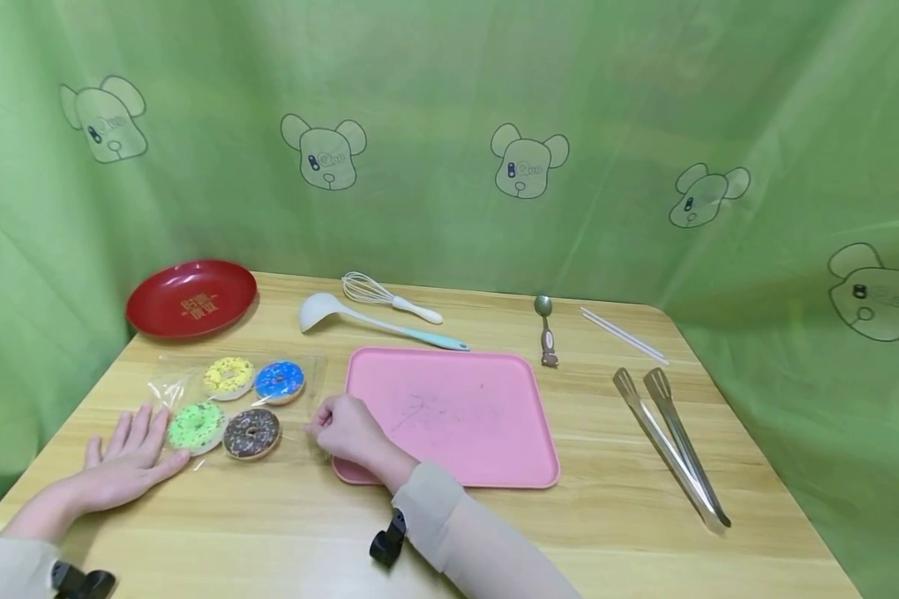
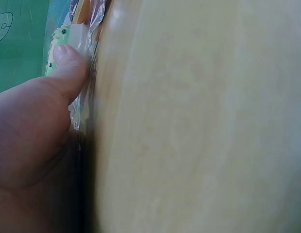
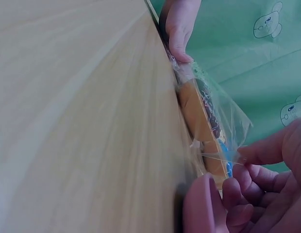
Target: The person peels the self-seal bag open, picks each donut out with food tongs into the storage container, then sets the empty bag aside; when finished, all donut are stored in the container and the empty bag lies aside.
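A clear plastic bag [image 1: 310, 370] lies flat on the wooden table and holds several toy doughnuts: yellow [image 1: 228, 376], blue [image 1: 280, 381], green [image 1: 196, 425] and chocolate [image 1: 251, 433]. My left hand [image 1: 131, 456] lies flat with straight fingers at the bag's left edge, its thumb [image 2: 68, 65] pressing the plastic by the green doughnut [image 2: 58, 41]. My right hand [image 1: 345, 428] pinches the bag's right edge [image 3: 223, 153] between curled fingers [image 3: 255, 174], beside the pink tray [image 1: 457, 416].
A red plate [image 1: 191, 298] sits at the back left. A white ladle [image 1: 378, 322] and whisk [image 1: 389, 298] lie behind the tray. A spoon [image 1: 545, 329], a clear straw [image 1: 623, 334] and metal tongs [image 1: 670, 441] lie to the right. Green cloth surrounds the table.
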`<state>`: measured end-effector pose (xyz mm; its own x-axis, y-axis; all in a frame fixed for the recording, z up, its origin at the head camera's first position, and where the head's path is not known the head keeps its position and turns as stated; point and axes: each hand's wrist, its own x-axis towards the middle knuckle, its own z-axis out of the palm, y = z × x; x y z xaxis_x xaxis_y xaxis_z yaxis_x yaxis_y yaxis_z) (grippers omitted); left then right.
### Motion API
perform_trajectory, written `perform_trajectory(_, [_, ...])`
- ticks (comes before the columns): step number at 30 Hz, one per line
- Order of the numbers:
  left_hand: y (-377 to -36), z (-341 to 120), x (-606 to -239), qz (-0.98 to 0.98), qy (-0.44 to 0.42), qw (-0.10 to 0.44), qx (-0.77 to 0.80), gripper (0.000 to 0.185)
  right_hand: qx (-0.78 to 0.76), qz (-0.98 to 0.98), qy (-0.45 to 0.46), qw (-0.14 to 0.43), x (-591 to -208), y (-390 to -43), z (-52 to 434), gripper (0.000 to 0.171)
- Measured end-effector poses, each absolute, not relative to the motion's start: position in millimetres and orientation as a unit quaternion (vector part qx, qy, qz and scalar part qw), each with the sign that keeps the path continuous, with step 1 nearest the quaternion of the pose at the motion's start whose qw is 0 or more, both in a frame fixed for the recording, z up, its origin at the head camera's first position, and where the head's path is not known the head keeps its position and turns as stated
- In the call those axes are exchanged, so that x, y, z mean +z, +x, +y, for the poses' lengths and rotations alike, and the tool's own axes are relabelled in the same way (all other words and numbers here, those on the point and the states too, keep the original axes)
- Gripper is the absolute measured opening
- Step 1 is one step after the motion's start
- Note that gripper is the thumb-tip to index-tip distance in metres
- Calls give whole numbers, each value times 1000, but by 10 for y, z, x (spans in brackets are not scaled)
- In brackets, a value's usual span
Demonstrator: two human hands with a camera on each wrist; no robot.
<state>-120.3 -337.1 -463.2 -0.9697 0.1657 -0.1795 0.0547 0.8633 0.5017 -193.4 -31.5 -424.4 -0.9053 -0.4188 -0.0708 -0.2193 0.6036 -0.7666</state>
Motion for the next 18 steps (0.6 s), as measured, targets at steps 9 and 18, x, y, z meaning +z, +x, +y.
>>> perform_trajectory(9, [-1202,-3350,-4621,958,59,109,259,86,-408,884,-199,109,-4295,-1944,-220,16])
perform_trajectory(18, [-1206,-3375,-4669,961,60,102,251,86,-453,865,-167,134,-4406,-1915,-25,15])
